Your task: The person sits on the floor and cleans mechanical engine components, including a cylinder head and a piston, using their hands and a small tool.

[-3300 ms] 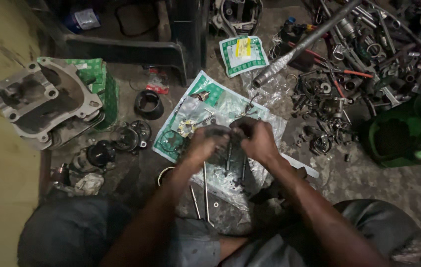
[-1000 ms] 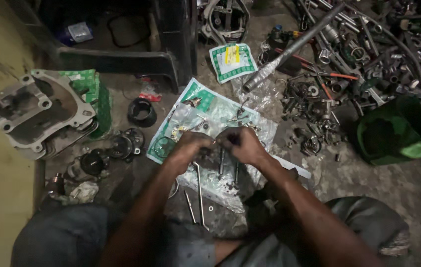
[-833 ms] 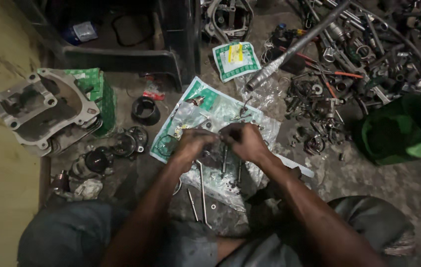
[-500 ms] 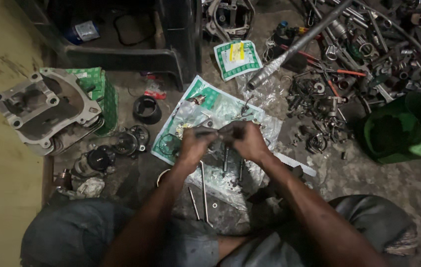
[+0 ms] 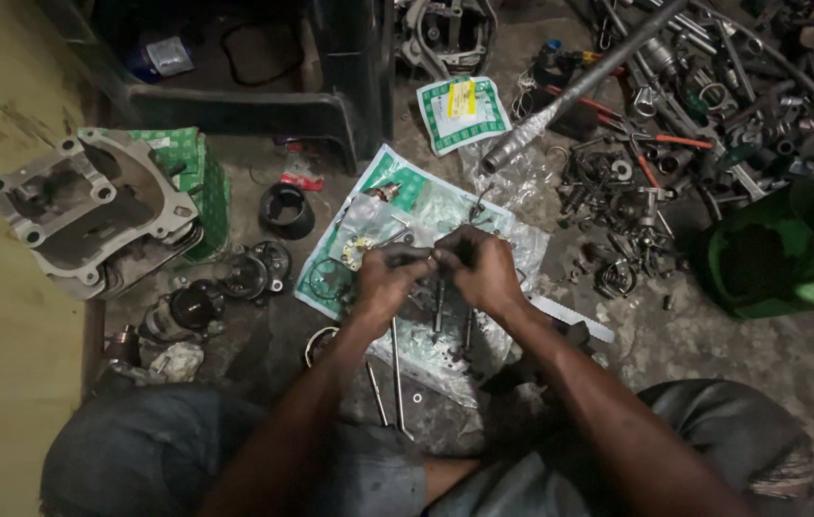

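Grip: both hands, left hand (image 5: 383,282) and right hand (image 5: 481,270), pinched together on small dark metal part (image 5: 429,257) | over crinkled plastic gasket packet (image 5: 397,196)

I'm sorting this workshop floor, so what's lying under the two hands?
Under the left hand and right hand lies a clear plastic packet with green print, holding gaskets, with thin metal rods across it. What the fingers pinch is hidden.

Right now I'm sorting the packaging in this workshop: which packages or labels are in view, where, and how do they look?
Small packet: top centre on the floor, squarish, white with green border and yellow patch.
Large plastic packet: under both hands, flat, clear, green-and-white card inside.
Green box: left, under the grey engine part, green with white print.
Bottle: top left, pale label.
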